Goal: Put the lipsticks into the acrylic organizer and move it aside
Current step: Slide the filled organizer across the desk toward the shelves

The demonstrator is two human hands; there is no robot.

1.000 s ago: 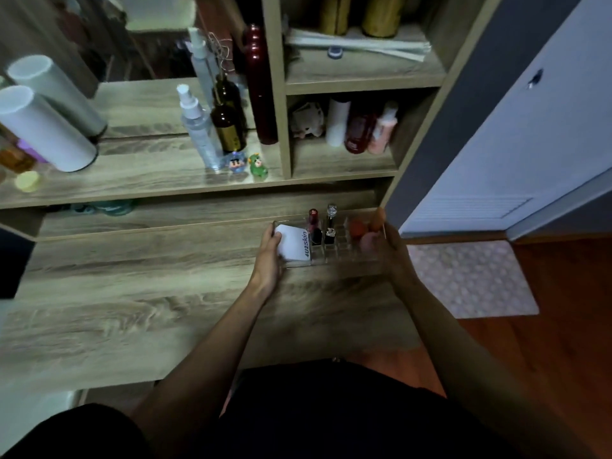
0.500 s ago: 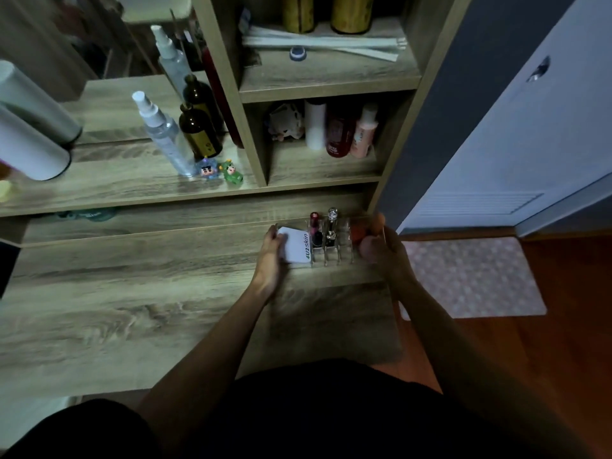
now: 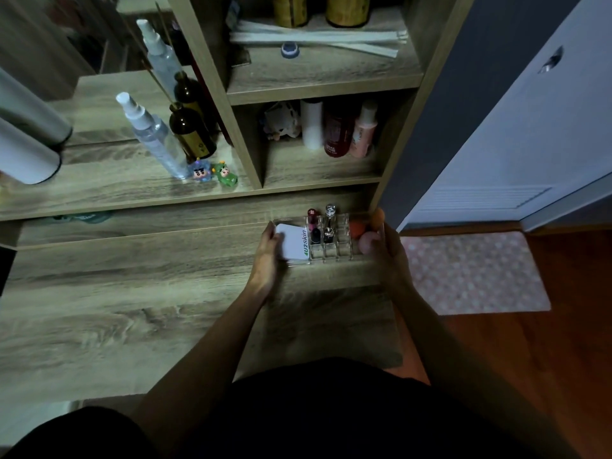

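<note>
The clear acrylic organizer [image 3: 334, 251] sits at the far right of the wooden desk, close under the shelf unit. Upright in its grid cells stand a dark red lipstick [image 3: 312, 216], a black one [image 3: 315, 235] and a silver-capped one [image 3: 330, 223]. A white compact [image 3: 293, 242] fills its left section, and orange and pink makeup sponges [image 3: 366, 231] fill its right section. My left hand [image 3: 267, 253] grips the organizer's left end and my right hand [image 3: 387, 250] grips its right end.
The shelf above holds spray bottles [image 3: 150, 134], a brown bottle [image 3: 190, 134] and small figurines [image 3: 213, 173]. The cubby [image 3: 318, 167] holds several bottles. White cylinders [image 3: 23, 150] lie at left. The desk's right edge [image 3: 394, 293] drops to a floor mat [image 3: 473, 273] beside a door.
The organizer has slid a little farther back and right along the desk with both hands still on its ends. The camera has swung to the right.
</note>
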